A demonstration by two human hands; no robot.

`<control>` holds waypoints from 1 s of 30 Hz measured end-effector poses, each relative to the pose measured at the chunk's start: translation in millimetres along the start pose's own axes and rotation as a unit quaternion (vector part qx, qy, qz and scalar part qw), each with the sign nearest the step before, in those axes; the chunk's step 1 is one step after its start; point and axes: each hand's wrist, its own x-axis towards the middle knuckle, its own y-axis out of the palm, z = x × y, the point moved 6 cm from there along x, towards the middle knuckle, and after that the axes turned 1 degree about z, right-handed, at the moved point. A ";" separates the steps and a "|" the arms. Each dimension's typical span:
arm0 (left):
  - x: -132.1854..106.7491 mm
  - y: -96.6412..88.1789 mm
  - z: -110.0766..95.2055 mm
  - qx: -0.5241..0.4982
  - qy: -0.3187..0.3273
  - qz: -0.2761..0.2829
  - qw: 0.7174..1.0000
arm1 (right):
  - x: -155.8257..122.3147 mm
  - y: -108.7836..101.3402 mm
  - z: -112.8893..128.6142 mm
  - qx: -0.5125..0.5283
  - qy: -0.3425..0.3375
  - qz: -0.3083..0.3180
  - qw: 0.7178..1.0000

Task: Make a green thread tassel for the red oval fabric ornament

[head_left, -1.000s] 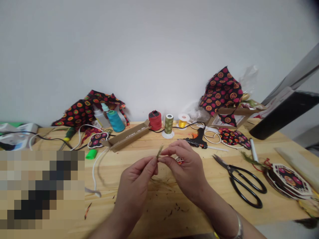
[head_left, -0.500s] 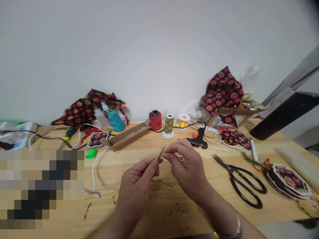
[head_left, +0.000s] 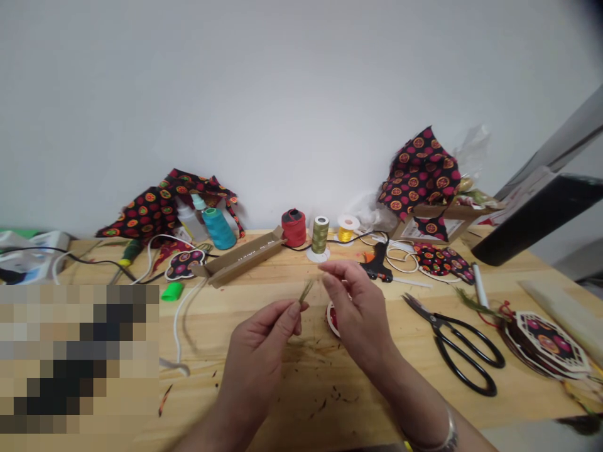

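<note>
A small tuft of olive-green threads (head_left: 306, 292) sticks up from my left hand (head_left: 268, 336), whose thumb and fingers are pinched round its lower end. To its right, my right hand (head_left: 355, 307) is raised a short way off the tuft. Its thumb and index fingertips stand slightly apart, and I see nothing between them. Behind and below that hand lies a white-rimmed red ornament (head_left: 332, 319), mostly covered by it. An olive-green thread spool (head_left: 320, 236) stands beyond both hands.
Black-handled scissors (head_left: 452, 342) lie right of my right hand, near patterned octagonal ornaments (head_left: 549, 342). A glue gun (head_left: 377, 263), a red spool (head_left: 294, 227), a yellow spool (head_left: 346, 233) and a cardboard tray (head_left: 245, 258) are farther back. A white cable (head_left: 178, 320) runs at left.
My right hand has moved away from the thread tuft, and its fingertips have parted. More of the red ornament shows beneath it. My left hand keeps its pinch in nearly the same place.
</note>
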 end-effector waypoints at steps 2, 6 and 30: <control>0.2 -0.5 -1.0 0.004 0.003 0.002 1.000 | -1.6 0.3 -10.0 0.049 0.067 0.005 0.997; -0.5 -1.8 -1.4 0.021 0.009 0.006 1.000 | -12.4 18.2 -26.8 0.203 0.212 0.100 0.951; 3.3 0.2 1.2 0.091 0.018 0.019 0.995 | 1.3 10.2 -18.9 0.238 0.190 0.095 0.948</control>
